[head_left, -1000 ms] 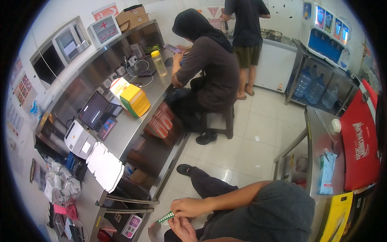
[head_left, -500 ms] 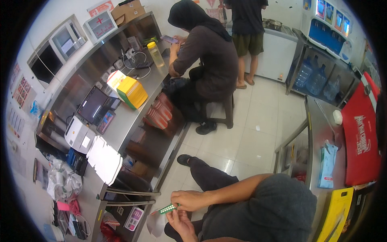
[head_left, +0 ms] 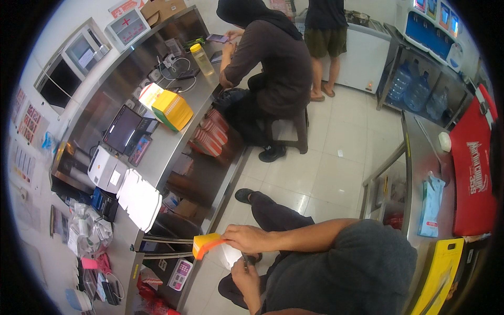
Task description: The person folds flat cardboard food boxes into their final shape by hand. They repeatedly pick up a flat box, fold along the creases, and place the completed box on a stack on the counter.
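My right hand grips a cardboard carton by its top, with fingers bent over the edge. The carton is yellow with an orange edge, and a white inner face shows below the fingers. My left hand is closed at the lower edge of that white part, nearer my body. A thin dark strip shows by its fingertips; I cannot make out what it is. A similar carton, yellow, green and white, stands assembled on the steel counter ahead to the left. White flat sheets are stacked on that counter's near part.
A person sits on a stool with a phone; another stands by a white chest freezer. At right, a steel table holds a red bag and a light-blue packet. Below it is a yellow board.
The carton has turned: its green-and-white patterned side faced up before, and now its yellow side and white inside show. My hands have moved apart, the left one lower.
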`<state>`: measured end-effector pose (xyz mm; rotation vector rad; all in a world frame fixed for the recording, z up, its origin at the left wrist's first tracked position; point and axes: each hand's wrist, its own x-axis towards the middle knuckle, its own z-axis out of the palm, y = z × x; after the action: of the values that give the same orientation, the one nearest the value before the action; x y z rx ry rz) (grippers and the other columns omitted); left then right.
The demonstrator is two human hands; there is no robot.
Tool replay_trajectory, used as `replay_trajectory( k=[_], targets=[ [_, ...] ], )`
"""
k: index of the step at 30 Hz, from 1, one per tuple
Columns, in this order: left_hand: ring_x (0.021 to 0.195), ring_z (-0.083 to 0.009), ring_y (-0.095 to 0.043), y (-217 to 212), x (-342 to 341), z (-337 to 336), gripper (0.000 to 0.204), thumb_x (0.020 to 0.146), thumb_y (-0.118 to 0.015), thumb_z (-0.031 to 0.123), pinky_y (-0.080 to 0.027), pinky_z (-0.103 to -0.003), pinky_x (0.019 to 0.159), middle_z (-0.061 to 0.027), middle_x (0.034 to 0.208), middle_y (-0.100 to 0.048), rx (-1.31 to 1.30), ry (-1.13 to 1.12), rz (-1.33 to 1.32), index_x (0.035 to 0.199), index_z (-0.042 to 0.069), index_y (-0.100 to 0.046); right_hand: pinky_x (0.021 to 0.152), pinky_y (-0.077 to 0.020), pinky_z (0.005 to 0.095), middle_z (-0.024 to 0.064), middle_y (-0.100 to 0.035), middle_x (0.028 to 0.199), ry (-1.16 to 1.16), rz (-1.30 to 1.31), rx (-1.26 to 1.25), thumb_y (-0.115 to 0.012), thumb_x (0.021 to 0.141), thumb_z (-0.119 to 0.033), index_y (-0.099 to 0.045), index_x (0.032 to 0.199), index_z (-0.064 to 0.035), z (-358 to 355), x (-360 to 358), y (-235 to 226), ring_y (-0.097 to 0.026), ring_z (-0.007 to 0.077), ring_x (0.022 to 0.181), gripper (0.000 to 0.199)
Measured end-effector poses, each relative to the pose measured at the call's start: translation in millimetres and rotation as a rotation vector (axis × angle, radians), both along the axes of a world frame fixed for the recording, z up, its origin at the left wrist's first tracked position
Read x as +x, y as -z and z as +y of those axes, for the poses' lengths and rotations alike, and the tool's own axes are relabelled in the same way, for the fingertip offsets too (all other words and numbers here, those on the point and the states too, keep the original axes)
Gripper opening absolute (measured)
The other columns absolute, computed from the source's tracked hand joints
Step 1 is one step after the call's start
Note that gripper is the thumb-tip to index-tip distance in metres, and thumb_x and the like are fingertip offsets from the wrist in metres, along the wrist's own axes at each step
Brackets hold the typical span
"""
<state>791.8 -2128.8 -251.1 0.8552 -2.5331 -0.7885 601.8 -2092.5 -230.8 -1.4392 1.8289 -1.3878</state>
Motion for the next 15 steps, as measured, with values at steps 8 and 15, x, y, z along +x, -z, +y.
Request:
replay_trajectory(
  k=[8, 15],
  targets=[
    [0.093, -0.043, -0.063, -11, -3, 4, 0.027, 0.086, -0.073, 0.007, -0.05, -0.051, 0.081, -0.0198, 0.099, -0.065, 0.065, -0.098, -0.104, 0.11, -0.001, -0.066, 0.089, -0.0566, 0.0463, 0.0208, -0.071, 0.106, 0.135, -0.075, -0.1, -0.064, 0.098, -0.013, -0.073, 0.113, 0.0011, 5, 2, 1, -0.07, 0.0412, 0.101, 0.023],
    [0.102, -0.0384, -0.064, -5, -14, 3, 0.039, 0.089, -0.081, 0.008, -0.054, -0.043, 0.081, -0.0218, 0.112, -0.062, -0.097, -0.226, 0.123, 0.119, -0.008, -0.06, 0.077, -0.0587, 0.0382, 0.0188, -0.074, 0.099, -0.015, -0.656, 0.17, -0.067, 0.098, -0.011, -0.076, 0.113, 0.0021, 8, 21, 2, -0.077, 0.0261, 0.084, 0.022]
  ],
)
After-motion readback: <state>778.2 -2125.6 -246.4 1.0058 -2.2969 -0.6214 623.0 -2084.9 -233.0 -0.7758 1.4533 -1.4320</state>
